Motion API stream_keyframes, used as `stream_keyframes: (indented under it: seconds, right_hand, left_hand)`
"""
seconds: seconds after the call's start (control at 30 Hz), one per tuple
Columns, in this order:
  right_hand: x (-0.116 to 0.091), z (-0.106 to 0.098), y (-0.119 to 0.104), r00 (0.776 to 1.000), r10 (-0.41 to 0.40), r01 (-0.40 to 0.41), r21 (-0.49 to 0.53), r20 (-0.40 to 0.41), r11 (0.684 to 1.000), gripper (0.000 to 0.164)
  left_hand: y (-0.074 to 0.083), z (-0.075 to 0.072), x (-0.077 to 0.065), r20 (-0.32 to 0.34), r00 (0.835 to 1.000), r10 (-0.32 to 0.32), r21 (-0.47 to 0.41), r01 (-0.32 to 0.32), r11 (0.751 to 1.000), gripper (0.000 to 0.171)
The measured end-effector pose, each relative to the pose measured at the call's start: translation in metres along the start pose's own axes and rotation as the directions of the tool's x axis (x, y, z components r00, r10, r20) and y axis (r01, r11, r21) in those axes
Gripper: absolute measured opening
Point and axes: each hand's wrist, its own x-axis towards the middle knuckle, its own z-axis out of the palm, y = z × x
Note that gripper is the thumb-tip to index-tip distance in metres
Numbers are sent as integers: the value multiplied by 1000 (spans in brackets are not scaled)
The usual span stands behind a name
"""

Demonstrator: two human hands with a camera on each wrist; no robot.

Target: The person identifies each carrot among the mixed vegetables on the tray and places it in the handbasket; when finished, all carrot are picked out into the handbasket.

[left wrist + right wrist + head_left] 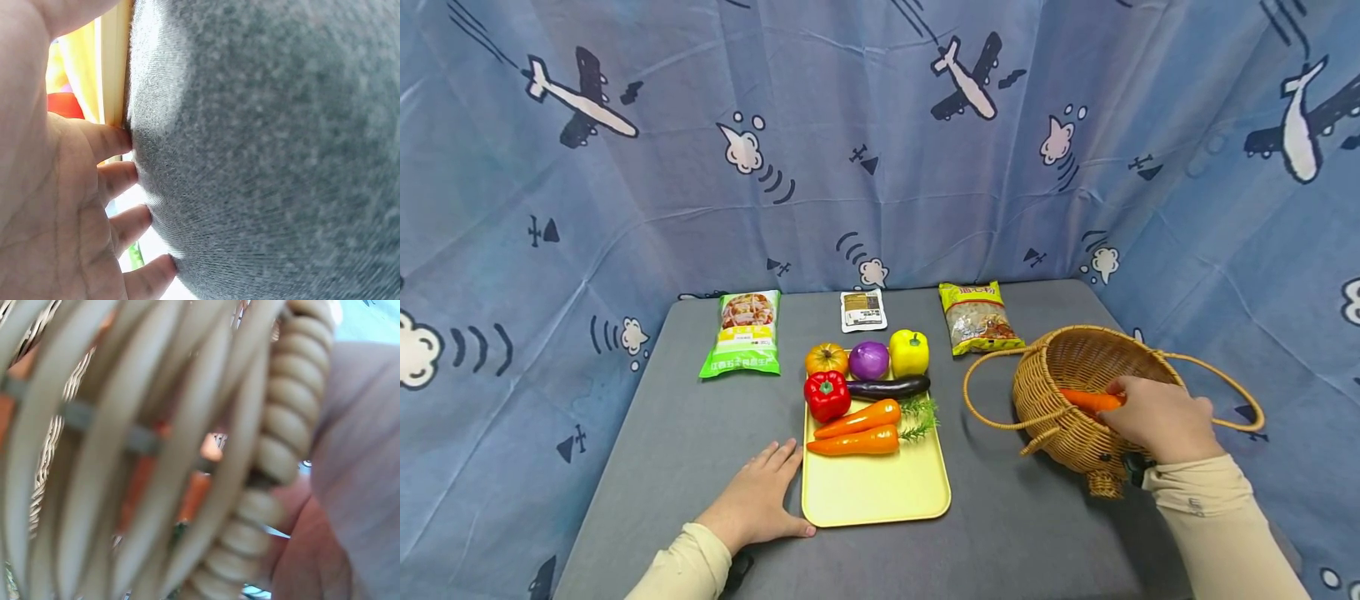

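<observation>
My right hand (1161,417) reaches over the near rim of a wicker basket (1037,387) and grips the end of an orange carrot (1086,401) inside it. In the right wrist view, orange shows through the woven wall (200,412), which hides the fingertips. My left hand (760,496) rests on the grey table with its fingers spread, beside the left edge of a yellow tray (876,492). On this tray lie two carrots (853,442), a red bell pepper (827,396), an eggplant (887,389), a small pumpkin (827,358), a purple round vegetable (869,361) and a yellow pepper (909,353).
Behind the tray lie a green food bag (743,333), a small white packet (863,310) and a yellow food bag (979,318). Looped handles (988,408) stick out from the basket's sides. A blue airplane-print curtain (880,167) surrounds the table.
</observation>
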Motion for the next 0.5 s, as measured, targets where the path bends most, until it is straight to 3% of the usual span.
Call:
stream_keyframes:
  seconds: [0.3,0.5]
  right_hand:
    - [1,1,1,1000,13,-13,-4,9,1000,52]
    - [2,-1,-3,999,-11,9,-21,-53,1000,50]
  left_hand:
    - [2,-2,-1,4,1000,-2,-10,2,1000,118]
    - [-1,1,1,11,1000,-5,-14,5,1000,118]
